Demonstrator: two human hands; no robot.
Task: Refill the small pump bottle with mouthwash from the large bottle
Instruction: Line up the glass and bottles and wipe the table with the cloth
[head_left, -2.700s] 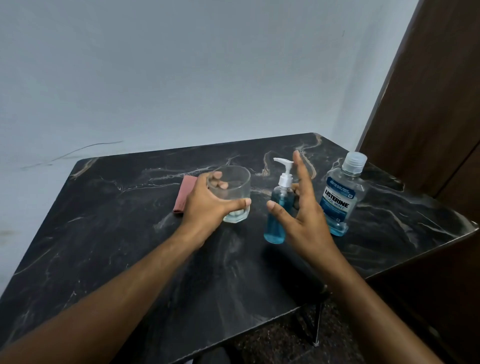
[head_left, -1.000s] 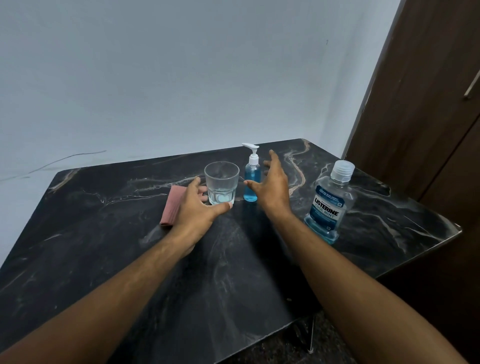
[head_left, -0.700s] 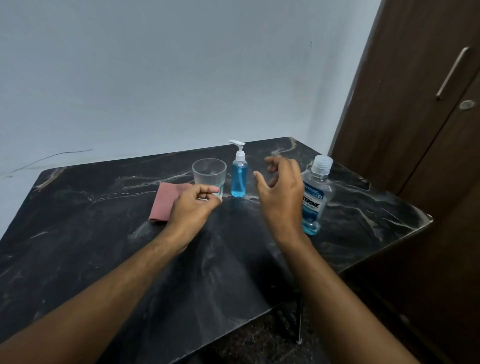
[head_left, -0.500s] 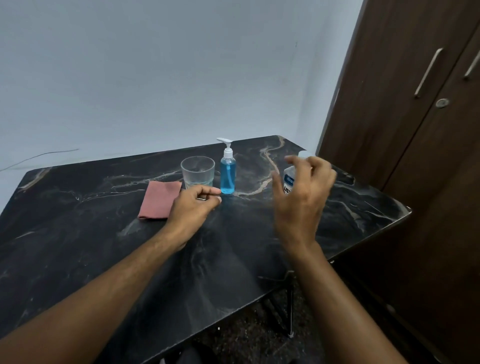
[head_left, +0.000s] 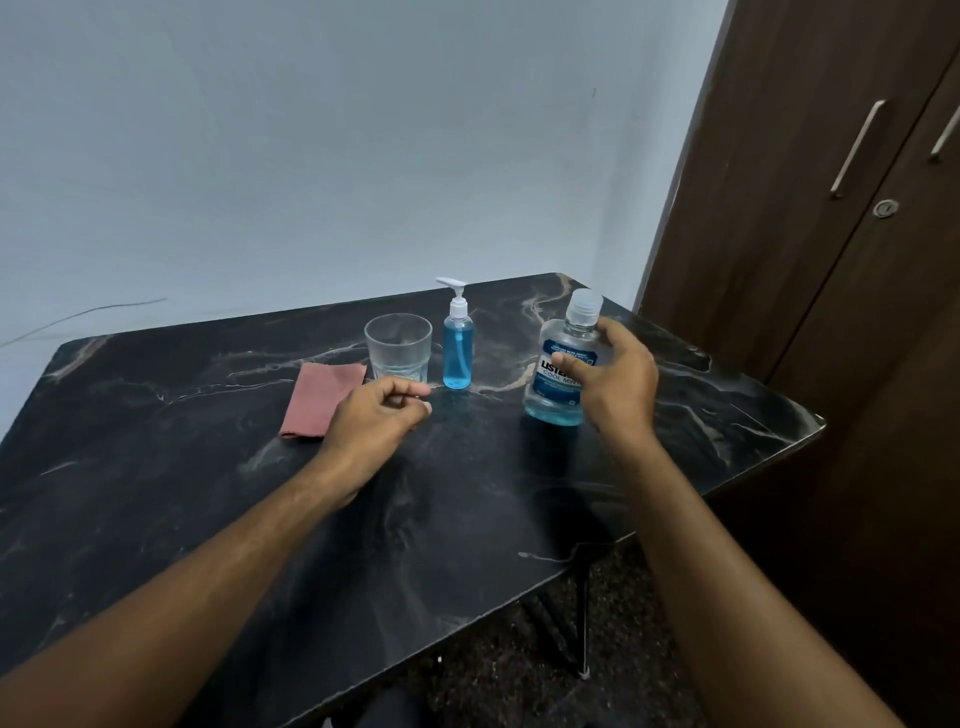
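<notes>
Both hands are over the table (head_left: 156, 519). My right hand (head_left: 618, 387) is curled round the big bottle (head_left: 563, 364), thumb across the label and fingers round the far side; whether the grip has closed firm or is only resting I cannot tell, and the bottle stands upright on the table with its cap on. My left hand (head_left: 379, 421) is loosely curled, fingers drawn in near the thumb, holding nothing, just above the table.

The pump bottle (head_left: 457, 348) stands between the two hands and a little beyond them, upright, pump head on, already mostly blue. A glass (head_left: 398, 347) sits just beyond the left hand, close beside the pump bottle. A cloth (head_left: 319, 397) lies to the left of that hand.

To do this step well, I would grip the big bottle low on its waist, keep it upright while the left hand twists the cap off, and unscrew the pump head before tilting anything. Pour slowly at the narrow neck; spills are likely.

Count: two hands, two bottles, one glass, one cloth, one table.
</notes>
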